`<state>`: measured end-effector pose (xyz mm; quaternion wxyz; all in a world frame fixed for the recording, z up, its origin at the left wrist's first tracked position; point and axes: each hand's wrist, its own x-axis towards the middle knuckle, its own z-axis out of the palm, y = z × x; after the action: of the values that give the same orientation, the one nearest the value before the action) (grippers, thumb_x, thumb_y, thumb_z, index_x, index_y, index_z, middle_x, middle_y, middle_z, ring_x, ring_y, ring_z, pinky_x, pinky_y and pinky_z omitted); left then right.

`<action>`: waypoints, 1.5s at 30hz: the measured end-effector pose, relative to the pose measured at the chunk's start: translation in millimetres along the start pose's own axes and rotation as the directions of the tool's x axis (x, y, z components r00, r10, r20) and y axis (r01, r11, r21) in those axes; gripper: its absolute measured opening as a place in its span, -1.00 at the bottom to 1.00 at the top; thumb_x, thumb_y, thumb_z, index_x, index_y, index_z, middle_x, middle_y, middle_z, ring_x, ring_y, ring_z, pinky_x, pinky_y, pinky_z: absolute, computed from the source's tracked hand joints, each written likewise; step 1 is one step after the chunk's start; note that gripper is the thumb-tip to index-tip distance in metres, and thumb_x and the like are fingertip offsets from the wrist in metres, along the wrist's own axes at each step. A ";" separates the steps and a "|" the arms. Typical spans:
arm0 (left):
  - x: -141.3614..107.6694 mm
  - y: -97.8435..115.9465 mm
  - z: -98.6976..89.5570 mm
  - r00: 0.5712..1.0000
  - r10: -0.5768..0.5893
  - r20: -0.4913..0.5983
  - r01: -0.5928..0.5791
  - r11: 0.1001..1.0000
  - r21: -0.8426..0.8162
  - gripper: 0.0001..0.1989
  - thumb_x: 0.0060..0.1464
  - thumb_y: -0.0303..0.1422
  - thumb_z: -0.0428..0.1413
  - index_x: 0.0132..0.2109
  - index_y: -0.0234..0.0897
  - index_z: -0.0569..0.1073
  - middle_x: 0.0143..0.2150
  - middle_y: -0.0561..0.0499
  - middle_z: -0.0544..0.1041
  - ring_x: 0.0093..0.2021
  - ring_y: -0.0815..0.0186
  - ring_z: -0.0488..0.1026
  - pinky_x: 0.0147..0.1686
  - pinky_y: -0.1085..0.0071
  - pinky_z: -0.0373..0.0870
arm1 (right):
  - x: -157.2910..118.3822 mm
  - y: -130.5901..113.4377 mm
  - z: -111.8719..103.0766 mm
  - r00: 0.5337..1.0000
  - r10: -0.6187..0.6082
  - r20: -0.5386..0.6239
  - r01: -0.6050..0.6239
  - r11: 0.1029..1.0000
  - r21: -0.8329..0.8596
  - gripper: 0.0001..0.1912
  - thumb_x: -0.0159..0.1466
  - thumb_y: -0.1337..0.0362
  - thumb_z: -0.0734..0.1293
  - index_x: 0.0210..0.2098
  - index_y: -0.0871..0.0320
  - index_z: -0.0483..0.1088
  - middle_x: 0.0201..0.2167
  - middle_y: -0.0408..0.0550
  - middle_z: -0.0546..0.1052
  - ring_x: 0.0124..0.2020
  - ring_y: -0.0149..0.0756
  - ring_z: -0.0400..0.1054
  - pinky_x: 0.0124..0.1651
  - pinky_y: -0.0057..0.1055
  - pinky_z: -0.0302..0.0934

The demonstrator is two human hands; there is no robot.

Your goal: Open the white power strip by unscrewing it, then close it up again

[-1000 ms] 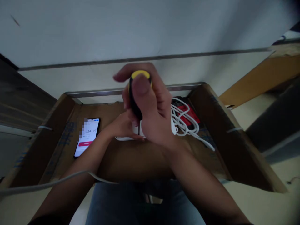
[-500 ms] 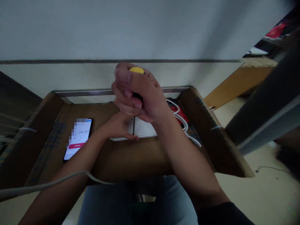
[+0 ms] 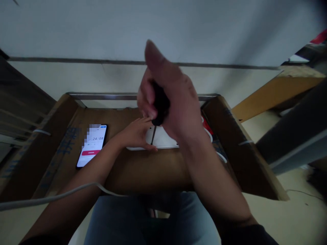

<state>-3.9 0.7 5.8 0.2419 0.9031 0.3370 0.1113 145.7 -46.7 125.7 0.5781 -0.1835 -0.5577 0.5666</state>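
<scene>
My right hand [image 3: 171,92] is wrapped round the black handle of a screwdriver [image 3: 160,105], its thumb pointing up. The thin shaft runs down to a white flat device [image 3: 166,139], and its tip meets the surface near the front edge. My left hand [image 3: 140,133] rests on the left end of that white device, thumb at the front edge and fingers spread toward the back. Dark holes show on the white surface. The device's middle and back are partly hidden behind my right hand and wrist.
A phone [image 3: 92,146] showing a timer lies at the left in the cardboard tray [image 3: 150,173]. White cable [image 3: 221,157] and a red item [image 3: 207,126] are at the right. A pale cable [image 3: 63,194] crosses my left forearm.
My right hand has loosened its wrap, with the thumb raised off the handle top, and the black handle shows more. The whole view has shifted slightly.
</scene>
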 end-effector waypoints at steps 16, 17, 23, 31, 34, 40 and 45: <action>0.5 -5.7 7.3 0.999 0.002 -0.033 -0.002 1.000 0.001 0.01 -0.20 0.18 0.44 0.31 -0.21 0.41 0.32 -0.21 0.51 0.32 -0.16 0.43 0.34 0.03 0.30 | 14.9 -10.5 8.6 0.979 0.139 0.148 -0.149 0.987 0.057 -0.33 0.53 0.38 0.07 -0.75 0.13 0.02 -0.79 -0.28 0.02 -0.78 -0.59 -0.06 -0.72 -0.57 -0.14; 0.3 -6.0 8.0 0.999 -0.002 -0.036 0.003 1.000 0.006 0.01 -0.20 0.19 0.44 0.31 -0.23 0.41 0.30 -0.22 0.53 0.30 -0.17 0.45 0.32 0.03 0.31 | 13.6 -9.4 13.3 0.992 0.103 0.068 -0.103 0.995 0.001 -0.33 0.52 0.35 0.12 -0.75 0.12 0.03 -0.80 -0.28 0.02 -0.78 -0.57 -0.05 -0.71 -0.51 -0.13; 2.0 -5.9 9.5 0.999 0.027 -0.031 -0.027 1.000 -0.002 -0.20 -0.13 0.04 0.46 0.21 -0.19 0.48 0.30 -0.19 0.53 0.29 -0.12 0.45 0.31 0.02 0.31 | 7.0 5.4 36.8 0.931 -0.191 -0.312 0.093 0.948 -0.303 -0.30 0.43 0.10 0.36 -0.74 0.06 0.01 -0.76 -0.23 0.03 -0.74 -0.45 -0.07 -0.60 -0.32 0.01; 2.0 -9.4 10.6 0.998 0.022 -0.058 -0.022 1.000 0.006 -0.04 -0.13 0.03 0.48 0.35 -0.23 0.38 0.38 -0.24 0.44 0.38 -0.14 0.36 0.34 -0.04 0.28 | 9.1 9.7 29.1 0.831 -0.355 -0.428 0.124 0.868 -0.480 -0.39 0.48 0.06 0.23 -0.66 0.09 0.06 -0.68 -0.21 0.09 -0.67 -0.48 0.07 -0.56 -0.39 -0.03; 1.8 -9.8 9.3 0.999 0.030 -0.041 -0.030 0.999 -0.013 -0.01 -0.13 0.03 0.48 0.37 -0.24 0.35 0.40 -0.26 0.41 0.41 -0.15 0.32 0.38 -0.04 0.24 | 12.0 11.5 20.0 0.896 -0.274 -0.349 0.107 0.896 -0.430 -0.44 0.44 0.11 0.32 -0.64 0.08 0.10 -0.69 -0.24 0.14 -0.66 -0.47 0.11 -0.59 -0.41 -0.02; 0.6 -7.3 4.8 0.999 -0.025 -0.032 0.023 0.997 -0.078 0.08 -0.16 0.05 0.49 0.42 -0.24 0.28 0.39 -0.25 0.43 0.36 -0.10 0.38 0.37 0.02 0.27 | 16.6 -1.8 9.9 0.915 -0.263 -0.307 0.129 0.909 -0.396 -0.44 0.46 0.21 0.29 -0.66 0.07 0.13 -0.69 -0.27 0.13 -0.74 -0.48 0.03 -0.68 -0.36 -0.13; -1.1 -6.5 2.2 0.999 -0.027 -0.023 0.024 0.995 -0.102 0.07 -0.16 0.00 0.50 0.42 -0.20 0.27 0.42 -0.24 0.40 0.38 -0.11 0.37 0.38 0.02 0.25 | 24.2 -13.1 2.2 0.839 -0.297 -0.455 0.139 0.927 -0.349 -0.37 0.49 0.24 0.24 -0.72 0.08 0.11 -0.71 -0.24 0.06 -0.74 -0.48 -0.01 -0.68 -0.38 -0.16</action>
<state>-7.5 3.5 0.5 0.2847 0.8838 0.3453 0.1361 143.4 -30.6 147.9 0.7291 -0.3446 -0.4860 0.3369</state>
